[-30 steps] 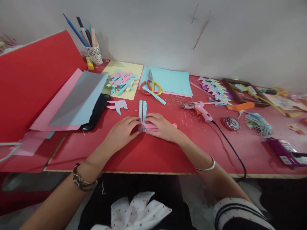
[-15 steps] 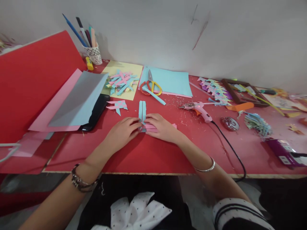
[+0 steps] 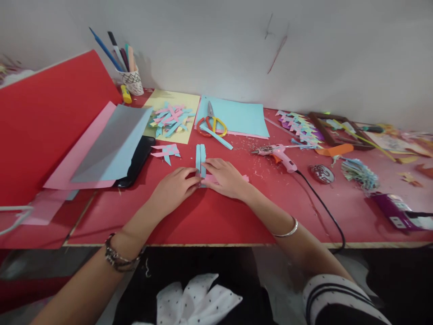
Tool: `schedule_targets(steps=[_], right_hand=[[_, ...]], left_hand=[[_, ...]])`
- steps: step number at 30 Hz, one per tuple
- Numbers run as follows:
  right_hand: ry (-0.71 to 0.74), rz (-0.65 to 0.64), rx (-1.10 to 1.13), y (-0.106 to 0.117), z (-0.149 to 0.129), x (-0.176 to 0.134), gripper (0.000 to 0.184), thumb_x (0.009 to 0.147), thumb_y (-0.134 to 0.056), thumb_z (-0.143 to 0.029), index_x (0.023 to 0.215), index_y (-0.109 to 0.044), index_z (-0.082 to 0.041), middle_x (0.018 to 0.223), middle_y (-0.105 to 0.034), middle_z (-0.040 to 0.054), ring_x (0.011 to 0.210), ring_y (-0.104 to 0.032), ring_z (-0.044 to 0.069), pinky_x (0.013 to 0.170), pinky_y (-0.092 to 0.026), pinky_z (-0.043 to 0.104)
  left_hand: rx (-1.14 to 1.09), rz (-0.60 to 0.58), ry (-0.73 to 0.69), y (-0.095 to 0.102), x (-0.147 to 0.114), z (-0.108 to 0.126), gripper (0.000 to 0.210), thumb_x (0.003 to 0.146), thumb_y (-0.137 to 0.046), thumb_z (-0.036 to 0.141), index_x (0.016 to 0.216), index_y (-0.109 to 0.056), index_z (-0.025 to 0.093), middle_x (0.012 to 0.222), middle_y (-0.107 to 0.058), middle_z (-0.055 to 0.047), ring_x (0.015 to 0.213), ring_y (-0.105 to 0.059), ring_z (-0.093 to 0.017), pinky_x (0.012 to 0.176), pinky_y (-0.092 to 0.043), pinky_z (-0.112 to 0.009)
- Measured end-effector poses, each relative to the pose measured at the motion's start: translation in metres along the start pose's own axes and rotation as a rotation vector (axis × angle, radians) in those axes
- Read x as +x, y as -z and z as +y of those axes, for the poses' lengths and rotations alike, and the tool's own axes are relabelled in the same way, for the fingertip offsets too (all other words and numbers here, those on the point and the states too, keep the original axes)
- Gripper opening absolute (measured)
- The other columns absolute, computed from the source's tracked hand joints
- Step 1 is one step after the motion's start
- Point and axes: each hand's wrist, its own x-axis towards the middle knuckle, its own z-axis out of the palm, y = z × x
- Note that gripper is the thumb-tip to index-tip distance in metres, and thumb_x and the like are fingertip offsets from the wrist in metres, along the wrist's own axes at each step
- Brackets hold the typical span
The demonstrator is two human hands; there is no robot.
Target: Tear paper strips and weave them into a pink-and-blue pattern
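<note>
My left hand pinches the near left side of light blue paper strips, which stand lengthwise away from me on the red table. From the other side, my right hand presses where the strips cross, its fingers bent over them. Pink paper strips run sideways under the right palm, with only their ends showing. The fingertips of both hands nearly meet and hide the crossing itself. Just beyond my left hand lies a small woven pink and blue paper piece.
Behind the hands lie red and yellow-handled scissors, a blue strip and a pile of folded strips. A pink glue gun with a black cord rests at right. Stacked sheets lie at left, beside a pen cup.
My right thumb has shifted down and inward toward the left fingertips, covering more of the pink strips. The view has tilted slightly. The strips stay in about the same place.
</note>
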Motion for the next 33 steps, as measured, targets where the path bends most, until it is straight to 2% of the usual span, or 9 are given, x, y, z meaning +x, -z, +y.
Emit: schedule_targets(steps=[3,7,9,14,17,27,30,33], right_hand=[[-0.005,0.042,0.085,-0.001,0.006,0.007,0.041,0.082,-0.047,-0.039,0.114,-0.050,-0.012,0.119,-0.051,0.0143,0.112,-0.046,0.026,0.092,-0.038,0.043],[-0.072,0.179,0.349,0.000,0.016,0.009,0.031,0.077,-0.053,-0.025,0.104,-0.051,-0.011,0.104,-0.057,0.0117,0.096,-0.055,0.018,0.085,-0.045,0.033],[-0.073,0.182,0.388,0.001,0.018,0.007,0.024,0.075,-0.053,-0.020,0.098,-0.052,-0.012,0.099,-0.059,0.0098,0.089,-0.056,0.016,0.082,-0.046,0.032],[0.080,0.087,0.229,0.003,0.014,0.003,0.015,0.078,-0.049,-0.016,0.090,-0.057,-0.015,0.097,-0.059,0.0078,0.093,-0.053,0.017,0.086,-0.042,0.036],[0.123,0.060,0.163,0.000,0.015,0.003,0.020,0.082,-0.044,-0.014,0.092,-0.060,-0.013,0.098,-0.059,0.0098,0.093,-0.052,0.017,0.087,-0.041,0.035],[0.114,0.014,0.096,0.001,0.012,0.001,0.027,0.082,-0.046,-0.018,0.105,-0.059,-0.013,0.103,-0.056,0.0103,0.097,-0.049,0.019,0.088,-0.040,0.035],[0.116,-0.003,0.101,0.003,0.011,0.002,0.025,0.083,-0.048,-0.022,0.104,-0.059,-0.014,0.103,-0.056,0.0096,0.095,-0.049,0.018,0.088,-0.040,0.034],[0.108,-0.007,0.106,0.003,0.011,0.003,0.024,0.083,-0.050,-0.023,0.102,-0.060,-0.014,0.103,-0.055,0.0095,0.095,-0.050,0.018,0.088,-0.040,0.033]], left_hand=[[0.027,-0.011,0.020,0.000,0.000,0.003,0.025,0.086,-0.040,0.022,0.091,-0.064,0.016,0.107,-0.061,-0.012,0.096,-0.057,-0.023,0.076,-0.051,-0.036],[0.032,0.003,0.070,0.000,-0.001,0.007,0.025,0.087,-0.041,0.022,0.096,-0.063,0.018,0.107,-0.062,-0.010,0.097,-0.058,-0.022,0.079,-0.050,-0.035],[0.028,-0.001,0.084,0.000,0.000,0.008,0.025,0.087,-0.040,0.022,0.097,-0.062,0.018,0.107,-0.062,-0.009,0.097,-0.058,-0.021,0.081,-0.050,-0.035],[-0.004,-0.012,0.084,0.000,0.000,0.008,0.025,0.087,-0.041,0.022,0.099,-0.061,0.015,0.109,-0.062,-0.011,0.098,-0.058,-0.022,0.083,-0.049,-0.036],[-0.020,-0.004,0.087,0.000,0.000,0.007,0.025,0.087,-0.041,0.021,0.101,-0.060,0.014,0.111,-0.062,-0.011,0.100,-0.058,-0.022,0.085,-0.048,-0.037],[0.058,0.034,0.026,0.000,0.000,0.009,0.021,0.085,-0.042,0.017,0.089,-0.063,0.013,0.103,-0.063,-0.011,0.096,-0.057,-0.023,0.079,-0.049,-0.035],[0.144,-0.012,-0.014,0.002,0.000,0.011,0.020,0.084,-0.043,0.013,0.088,-0.062,0.014,0.093,-0.064,-0.009,0.088,-0.059,-0.022,0.074,-0.049,-0.034],[0.210,-0.056,-0.048,0.003,-0.001,0.013,0.024,0.082,-0.043,0.009,0.095,-0.061,0.016,0.094,-0.064,-0.007,0.084,-0.060,-0.020,0.071,-0.048,-0.032]])
